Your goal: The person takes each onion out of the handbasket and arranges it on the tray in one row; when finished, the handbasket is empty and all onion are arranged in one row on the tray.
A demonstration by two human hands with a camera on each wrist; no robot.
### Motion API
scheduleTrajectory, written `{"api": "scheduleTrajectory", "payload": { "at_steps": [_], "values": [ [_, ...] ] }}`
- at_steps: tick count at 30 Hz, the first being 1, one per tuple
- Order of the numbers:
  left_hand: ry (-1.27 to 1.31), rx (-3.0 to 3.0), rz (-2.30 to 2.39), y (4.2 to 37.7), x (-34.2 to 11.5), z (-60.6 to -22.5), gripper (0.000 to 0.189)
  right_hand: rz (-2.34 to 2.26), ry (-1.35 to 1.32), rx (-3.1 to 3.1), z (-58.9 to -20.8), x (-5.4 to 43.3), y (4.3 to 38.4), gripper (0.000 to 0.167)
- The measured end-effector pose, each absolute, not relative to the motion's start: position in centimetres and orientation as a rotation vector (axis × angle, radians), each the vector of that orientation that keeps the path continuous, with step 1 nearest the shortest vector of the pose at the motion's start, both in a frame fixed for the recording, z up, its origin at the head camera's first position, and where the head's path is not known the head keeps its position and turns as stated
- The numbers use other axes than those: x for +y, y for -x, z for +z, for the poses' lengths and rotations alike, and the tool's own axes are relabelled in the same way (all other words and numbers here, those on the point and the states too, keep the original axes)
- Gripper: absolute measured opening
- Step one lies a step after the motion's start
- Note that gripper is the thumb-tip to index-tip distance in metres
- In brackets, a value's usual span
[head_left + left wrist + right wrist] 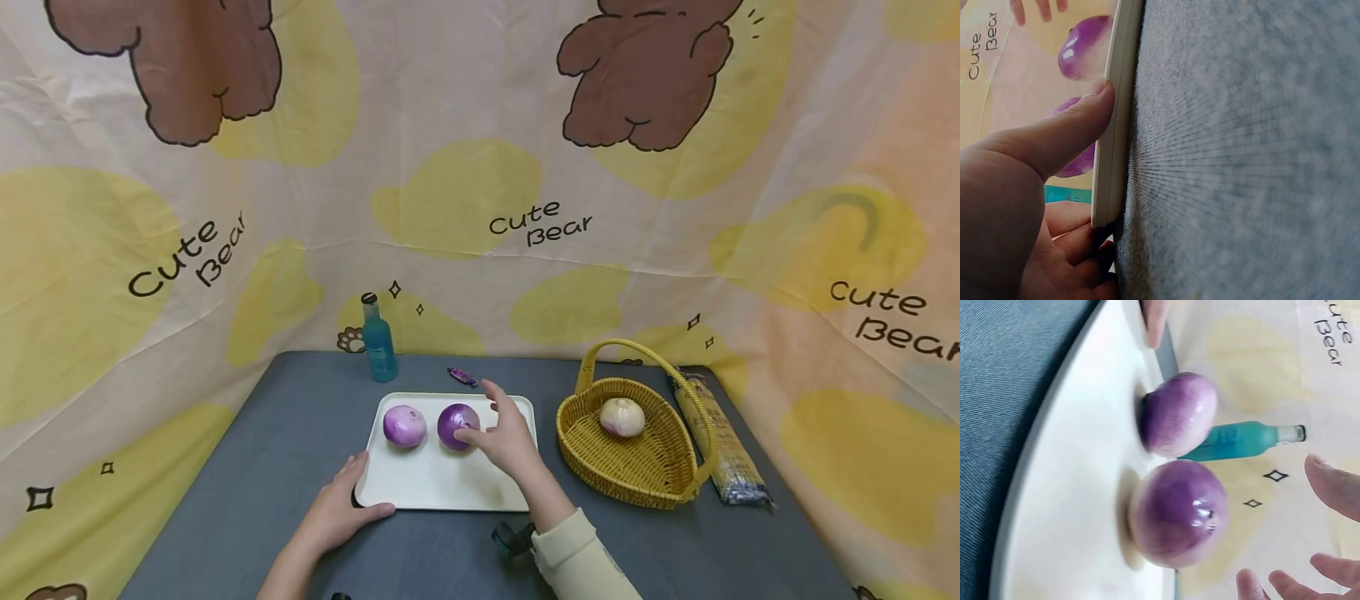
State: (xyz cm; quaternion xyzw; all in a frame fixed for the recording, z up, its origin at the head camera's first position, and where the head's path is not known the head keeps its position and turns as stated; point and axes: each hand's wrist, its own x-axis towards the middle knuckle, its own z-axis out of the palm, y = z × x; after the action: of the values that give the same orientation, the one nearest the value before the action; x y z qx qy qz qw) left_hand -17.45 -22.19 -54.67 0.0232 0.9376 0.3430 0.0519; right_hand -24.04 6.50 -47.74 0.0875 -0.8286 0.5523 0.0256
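Note:
A white rectangular tray lies on the table, with two purple onions on it. My left hand holds the tray's near left corner, thumb along the front rim and fingers around the left side. The left onion is paler than the right onion, which is glossy and darker. Beside and above that darker onion, my right hand has its thumb and fingers spread. The right wrist view shows a gap between those fingers and the onion.
On the right stands a yellow woven basket with a whitish onion inside. A long plastic-wrapped packet lies beyond it. Behind the tray are a blue bottle and a purple-wrapped candy. A dark object sits by my right sleeve.

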Motion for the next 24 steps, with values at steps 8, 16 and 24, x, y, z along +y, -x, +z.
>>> {"api": "scheduleTrajectory", "payload": {
  "at_steps": [8, 16, 24],
  "values": [
    [-0.078, 2.852, 1.041, 17.4, -22.4, -54.9, 0.111, 1.708, -0.282, -2.512, -46.7, 7.6, 22.8, 0.089],
    [-0.077, 2.843, 1.028, 17.5, -22.4, -55.0, 0.111, 1.7, -0.259, -2.482, -45.9, 8.8, 21.8, 0.089],
    [-0.073, 2.847, 1.029, 17.5, -22.2, -54.7, 0.111, 1.696, -0.3, -2.394, -44.7, 10.1, 21.1, 0.086]
  ]
}}
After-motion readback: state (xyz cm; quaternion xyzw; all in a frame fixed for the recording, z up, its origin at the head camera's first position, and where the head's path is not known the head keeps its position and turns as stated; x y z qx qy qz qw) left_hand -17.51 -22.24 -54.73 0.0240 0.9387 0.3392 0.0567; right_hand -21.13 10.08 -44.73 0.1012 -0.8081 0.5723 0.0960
